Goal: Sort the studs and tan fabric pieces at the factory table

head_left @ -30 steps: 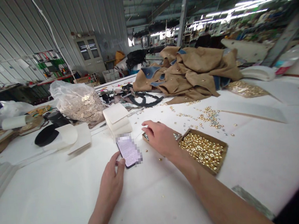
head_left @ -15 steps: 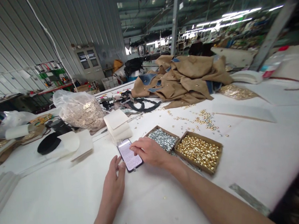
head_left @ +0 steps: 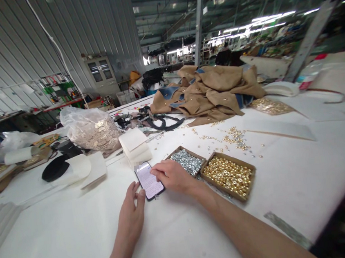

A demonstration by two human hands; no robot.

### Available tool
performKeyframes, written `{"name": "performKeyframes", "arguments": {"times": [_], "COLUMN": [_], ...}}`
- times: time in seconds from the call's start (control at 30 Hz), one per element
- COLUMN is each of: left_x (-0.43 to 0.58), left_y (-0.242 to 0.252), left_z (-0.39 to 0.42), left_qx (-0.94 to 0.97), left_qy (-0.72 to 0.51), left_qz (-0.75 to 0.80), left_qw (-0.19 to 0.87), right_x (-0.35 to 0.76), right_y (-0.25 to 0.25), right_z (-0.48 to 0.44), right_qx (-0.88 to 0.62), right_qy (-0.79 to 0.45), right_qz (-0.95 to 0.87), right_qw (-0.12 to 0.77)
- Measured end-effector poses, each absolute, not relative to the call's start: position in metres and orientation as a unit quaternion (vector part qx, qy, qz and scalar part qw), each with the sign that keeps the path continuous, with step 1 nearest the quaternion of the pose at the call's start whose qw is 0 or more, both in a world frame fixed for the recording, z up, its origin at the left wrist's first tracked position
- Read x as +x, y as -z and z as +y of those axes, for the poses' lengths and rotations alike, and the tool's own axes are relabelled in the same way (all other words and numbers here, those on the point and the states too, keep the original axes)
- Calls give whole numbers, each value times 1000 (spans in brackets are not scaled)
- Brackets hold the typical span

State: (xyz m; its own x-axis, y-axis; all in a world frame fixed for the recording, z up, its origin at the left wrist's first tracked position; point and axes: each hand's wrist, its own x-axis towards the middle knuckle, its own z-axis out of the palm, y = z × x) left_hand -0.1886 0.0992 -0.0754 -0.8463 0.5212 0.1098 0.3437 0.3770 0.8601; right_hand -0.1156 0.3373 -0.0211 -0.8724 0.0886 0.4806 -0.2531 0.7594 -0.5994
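Left hand (head_left: 133, 210) is spread loosely at the edge of the phone (head_left: 150, 184), nothing gripped; right hand (head_left: 174, 175) is bunched narrow over it, contact unclear. Phone, between both, is best steadied by the left, touched lightly, silver-piece tray (head_left: 194, 153) beside the right not bumped.

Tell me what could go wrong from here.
The right hand, over the phone, is close beside the tray of silver pieces; a careless sweep might tip that tray.
It stands right by the tray of gold pieces, both uncovered, so a bump could mix the contents.
The loose pieces beyond might get scattered further.
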Motion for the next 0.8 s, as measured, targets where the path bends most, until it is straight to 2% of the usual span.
{"name": "performKeyframes", "arguments": {"times": [0.47,0.8], "left_x": [-187,-186], "left_y": [73,72], "left_z": [100,99], "left_qx": [264,265], "left_qy": [-478,-469], "left_qz": [833,838], "left_qw": [85,85], "right_x": [-119,-119], "right_y": [31,32], "right_z": [338,338], "right_qx": [21,26], "right_qy": [-295,-341], "right_qz": [-932,-914], "right_qw": [209,218]}}
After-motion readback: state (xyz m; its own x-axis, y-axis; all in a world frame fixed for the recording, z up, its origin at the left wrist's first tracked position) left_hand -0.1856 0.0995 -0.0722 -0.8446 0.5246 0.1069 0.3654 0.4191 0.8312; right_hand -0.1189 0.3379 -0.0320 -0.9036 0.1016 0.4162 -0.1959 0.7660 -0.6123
